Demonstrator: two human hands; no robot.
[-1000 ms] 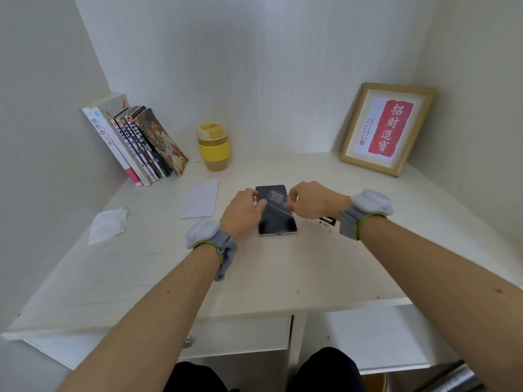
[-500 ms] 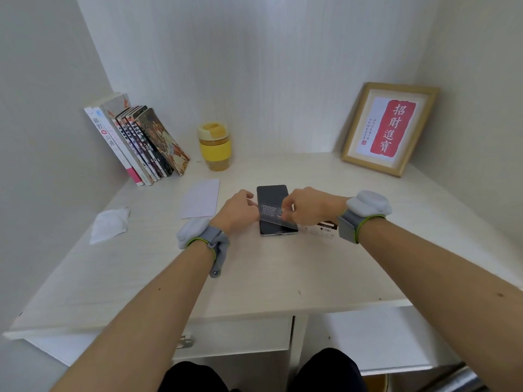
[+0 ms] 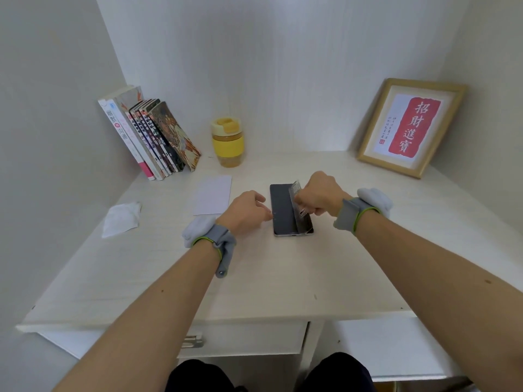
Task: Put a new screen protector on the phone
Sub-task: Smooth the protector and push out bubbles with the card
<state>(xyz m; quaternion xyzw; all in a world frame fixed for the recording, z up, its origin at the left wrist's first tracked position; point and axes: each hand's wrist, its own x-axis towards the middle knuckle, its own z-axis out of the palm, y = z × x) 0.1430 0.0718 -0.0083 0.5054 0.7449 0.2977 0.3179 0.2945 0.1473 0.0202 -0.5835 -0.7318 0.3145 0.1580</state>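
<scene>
1. Two hands at work on a wide, pale counter [image 3: 169, 278] with a faint wood-grain finish, and the phone [image 3: 283, 210] lies flat near its middle, a slim dark glossy slab with a metallic rim.
2. Far right of the phone, a wooden picture frame [image 3: 368, 154] leans on the wall; far left of it stands a slanting row of books [image 3: 152, 137], glossy spines outward.
3. Behind the phone and to the left sits a yellow lidded cup [image 3: 227, 142], smooth and cylindrical.
4. Just left of the phone: a flat white card [image 3: 212, 195]; further left, a crumpled white wipe [image 3: 121, 219].
5. Left hand [image 3: 243, 213] rests at the phone's left edge, fingers loosely curled, tips touching the side to steady it; it grips nothing I can make out.
6. Right hand [image 3: 319, 193] has its grip pinched tight on the printed film [image 3: 297, 205], a thin stiff sheet lifted off the phone's right half, tilted up on edge.
7. My read: the peel-off stage. Pull low and slow, keep the phone pinned, and avoid touching the exposed surface, or dust and bubbles could creep in.
</scene>
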